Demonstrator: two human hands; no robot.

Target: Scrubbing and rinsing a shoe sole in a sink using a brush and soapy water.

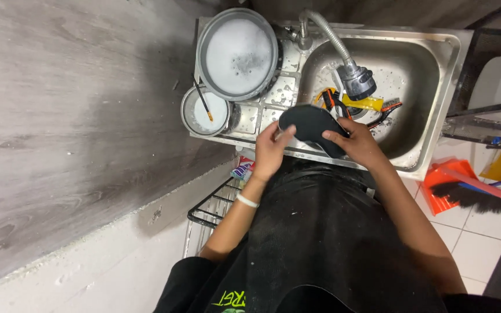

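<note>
Black dish [311, 127] — flat, rounded, matte dark, tilted over the steel sink [436, 52] rim. Left hand [271, 152] grips its left edge; right hand [358, 145] clasps the right edge — both closed on it.

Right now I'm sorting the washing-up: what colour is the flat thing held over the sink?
Black, seen in the head view: the flat round thing.
</note>
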